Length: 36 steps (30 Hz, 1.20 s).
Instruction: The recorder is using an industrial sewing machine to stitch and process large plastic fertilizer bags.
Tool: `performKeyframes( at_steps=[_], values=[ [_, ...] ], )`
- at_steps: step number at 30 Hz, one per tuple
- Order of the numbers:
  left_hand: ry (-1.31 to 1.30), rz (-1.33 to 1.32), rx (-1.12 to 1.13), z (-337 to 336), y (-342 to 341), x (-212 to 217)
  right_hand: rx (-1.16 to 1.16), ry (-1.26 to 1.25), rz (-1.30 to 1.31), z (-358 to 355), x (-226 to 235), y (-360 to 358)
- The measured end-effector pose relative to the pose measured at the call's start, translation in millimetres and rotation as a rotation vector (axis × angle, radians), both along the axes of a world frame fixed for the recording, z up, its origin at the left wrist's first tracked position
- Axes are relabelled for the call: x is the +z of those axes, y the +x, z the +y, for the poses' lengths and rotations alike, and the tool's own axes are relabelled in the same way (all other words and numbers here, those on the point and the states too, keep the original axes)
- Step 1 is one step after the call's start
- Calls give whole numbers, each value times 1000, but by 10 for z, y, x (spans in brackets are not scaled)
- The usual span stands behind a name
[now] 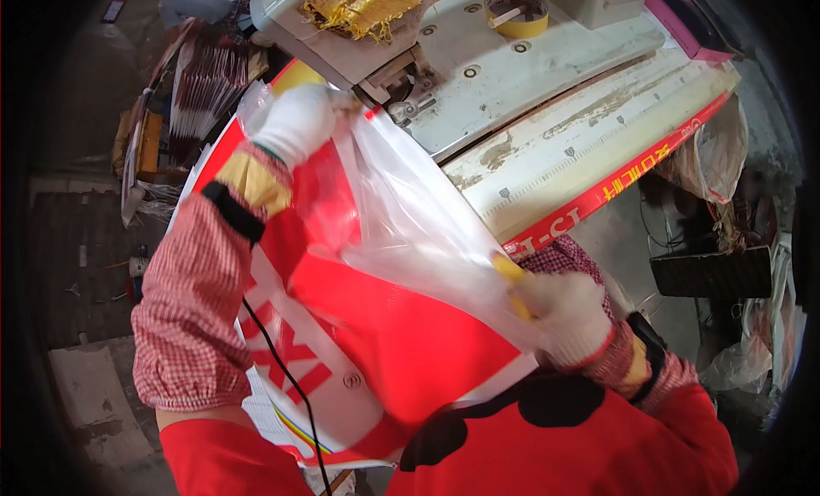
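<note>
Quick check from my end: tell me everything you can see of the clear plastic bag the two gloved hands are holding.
The clear plastic bag is thin, glossy film, see-through and wrinkled. It is stretched slantwise between both hands: the left hand, in a white glove, grips its upper end, and the right hand, also gloved, grips its lower end. It lies over the red and white printed sheet, which shows through it. Whether anything is inside cannot be told.

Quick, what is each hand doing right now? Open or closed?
Left hand: closed, its grip pinching the top edge of the clear plastic bag.
Right hand: closed, gripping the bag's lower edge over the red and white sheet.
</note>
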<state>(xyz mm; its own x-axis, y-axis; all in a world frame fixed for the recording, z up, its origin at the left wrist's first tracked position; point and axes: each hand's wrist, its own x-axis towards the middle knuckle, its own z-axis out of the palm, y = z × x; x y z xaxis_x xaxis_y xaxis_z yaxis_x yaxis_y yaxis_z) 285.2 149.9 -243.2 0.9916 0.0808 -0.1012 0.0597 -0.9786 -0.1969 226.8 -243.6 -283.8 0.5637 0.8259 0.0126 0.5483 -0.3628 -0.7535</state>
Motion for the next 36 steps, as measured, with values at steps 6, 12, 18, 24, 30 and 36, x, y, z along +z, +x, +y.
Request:
performKeyframes(
  at_steps=[6, 12, 18, 24, 30, 36],
  values=[
    [347, -272, -50, 715, 518, 394, 98, 629, -261, 1295, -300, 600],
    [331, -204, -83, 159, 60, 1146, 276, -10, -356, 1882, -11, 983],
    [138, -45, -647, -1477, -525, 1102, 490, -175, -240, 1875, 163, 1414],
    [-473, 717, -450, -2307, -557, 1204, 432, -172, -274, 1844, 128, 1404],
    [-365, 1145, 233, -2247, -505, 1879, 330, -35, -209, 1855, 57, 1344],
    [254, 1399, -226, -2549, -1281, 1858, 280, -115, -299, 1916, 39, 1202]
  ],
)
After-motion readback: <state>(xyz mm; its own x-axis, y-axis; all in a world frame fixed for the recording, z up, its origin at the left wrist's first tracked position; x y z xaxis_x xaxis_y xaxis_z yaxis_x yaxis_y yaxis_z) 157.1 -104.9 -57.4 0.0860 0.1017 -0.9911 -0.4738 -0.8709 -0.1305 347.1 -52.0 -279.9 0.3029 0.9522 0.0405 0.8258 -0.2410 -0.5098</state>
